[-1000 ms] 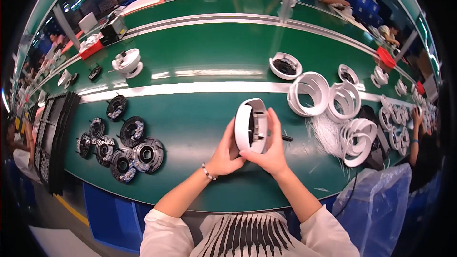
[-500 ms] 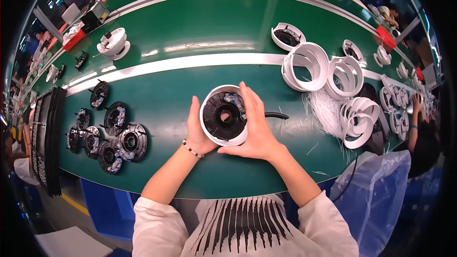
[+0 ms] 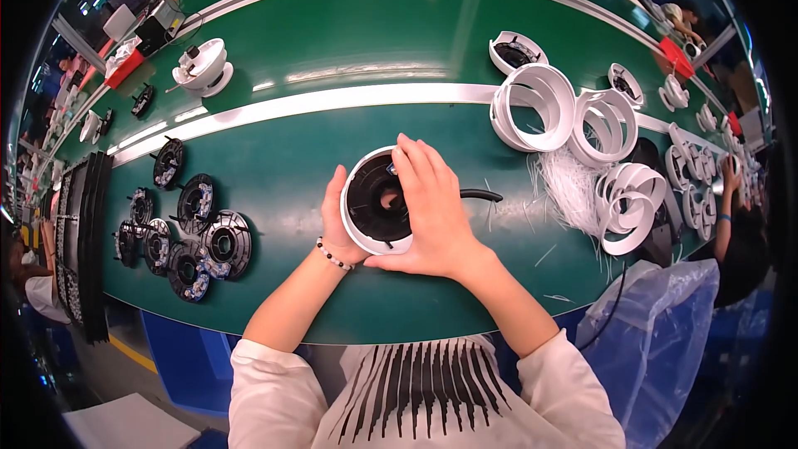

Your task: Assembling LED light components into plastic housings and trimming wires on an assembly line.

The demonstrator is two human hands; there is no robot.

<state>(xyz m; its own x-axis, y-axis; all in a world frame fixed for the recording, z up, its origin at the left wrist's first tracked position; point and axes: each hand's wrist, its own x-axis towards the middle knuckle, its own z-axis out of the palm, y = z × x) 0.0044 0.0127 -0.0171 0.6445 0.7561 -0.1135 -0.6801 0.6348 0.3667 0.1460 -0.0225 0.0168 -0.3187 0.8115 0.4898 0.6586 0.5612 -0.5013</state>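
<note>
Between my hands, over the middle of the green bench, is a round white housing (image 3: 358, 237) with a black disc-shaped insert (image 3: 371, 199) seated inside its rim. The insert has a hole at its centre. My left hand (image 3: 334, 216) cups the housing's left side, thumb up along the rim. Fingers of my right hand (image 3: 436, 212) reach across the top of the insert, and that palm wraps the right side. Most of the insert's blue circuit part lies hidden under those fingers. A black cable (image 3: 482, 194) sticks out to the right from behind my right hand.
Several black discs with circuit boards (image 3: 195, 204) lie at left. White rings (image 3: 533, 108) and a heap of thin white strips (image 3: 567, 187) are at right. A white metal strip (image 3: 332, 98) crosses behind. A clear plastic bag (image 3: 648, 341) hangs at the front right, near another person's arm (image 3: 723, 224).
My right hand has slid left over the insert, its fingers now covering the circuit part that showed before. The housing has shifted slightly left.
</note>
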